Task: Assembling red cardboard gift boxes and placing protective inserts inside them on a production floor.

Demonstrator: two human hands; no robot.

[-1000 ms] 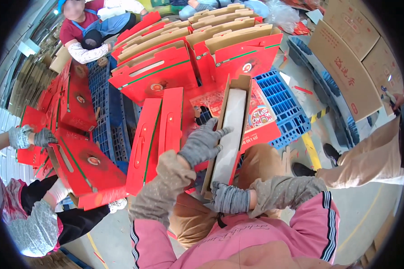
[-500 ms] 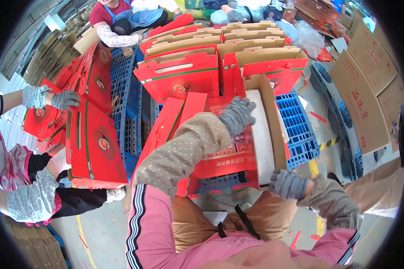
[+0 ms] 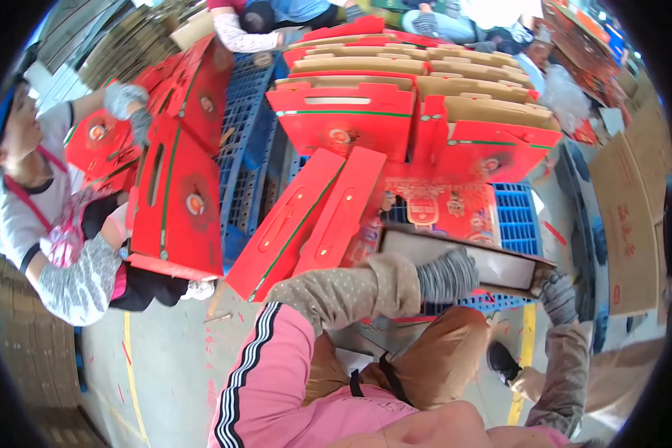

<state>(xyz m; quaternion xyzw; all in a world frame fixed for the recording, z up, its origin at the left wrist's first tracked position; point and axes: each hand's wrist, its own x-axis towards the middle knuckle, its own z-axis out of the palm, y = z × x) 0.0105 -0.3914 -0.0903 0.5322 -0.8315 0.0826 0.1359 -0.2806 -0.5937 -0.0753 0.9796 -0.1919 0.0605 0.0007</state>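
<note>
A red cardboard carton [image 3: 407, 243] lies crosswise in front of me, its open side up and a white surface showing inside. My left hand [image 3: 448, 276], in a grey knitted glove, is closed on its near edge, the fingers curled over toward the inside. At the carton's right end, my right hand [image 3: 558, 297], gloved the same way, grips the corner. Just left of it two shut red cartons, the left one [image 3: 287, 224] and the right one [image 3: 342, 209], lie side by side. A flat printed red sheet [image 3: 455, 205] shows behind the carton I hold.
Rows of open red cartons [image 3: 343, 119] stand behind on blue plastic pallets [image 3: 517, 216]. At left a person's gloved hand [image 3: 140, 125] touches more red cartons [image 3: 175, 201]. Brown cartons [image 3: 626, 224] stand at right. Another person's sleeve [image 3: 243, 33] shows at the back.
The carton has turned from pointing away from me to lying crosswise, and it has come nearer. My left hand moved down and right; my right hand moved right with the carton's end.
</note>
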